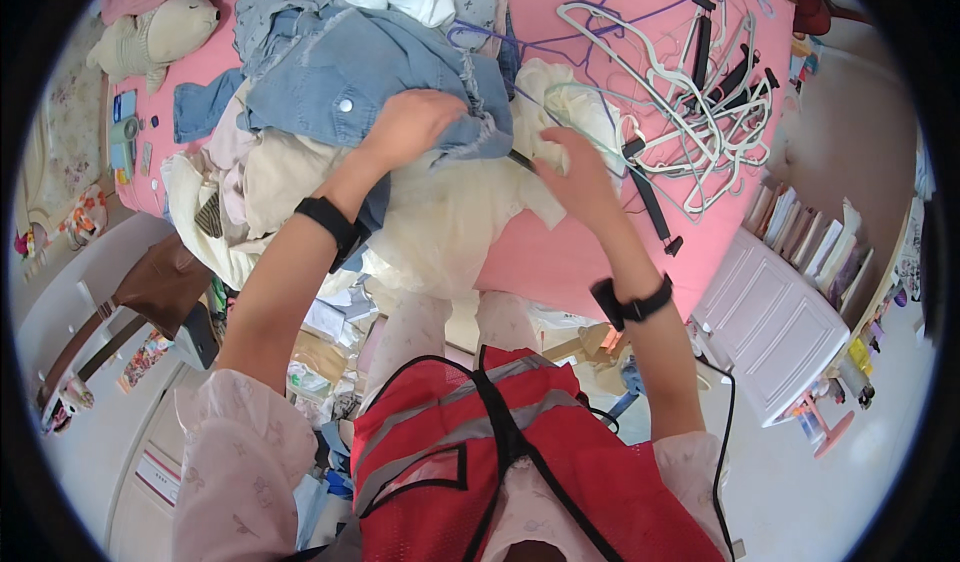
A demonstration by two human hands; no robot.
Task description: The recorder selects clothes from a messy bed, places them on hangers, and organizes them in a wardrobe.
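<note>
My left hand (418, 123) lies on a blue denim garment (315, 89) with frayed edges and a round metal button; its fingers are curled at the cloth, and whether they grip it is unclear. To its right, my right hand (574, 172) is beside the end of a dark bar (523, 160), partly under the denim; the contact is hard to make out. Sheer cream fabric (442, 217) spreads below both hands. A cream ruffled garment (544, 86) lies beyond my right hand, with a pale green hanger (581, 101) across it.
A tangle of white hangers (705, 127) and purple wire hangers (600, 14) covers the right of the pink bed (637, 262). Piled clothes (285, 179) lie left, with a plush toy (169, 33) beyond. A white cabinet (780, 322) stands right of the bed.
</note>
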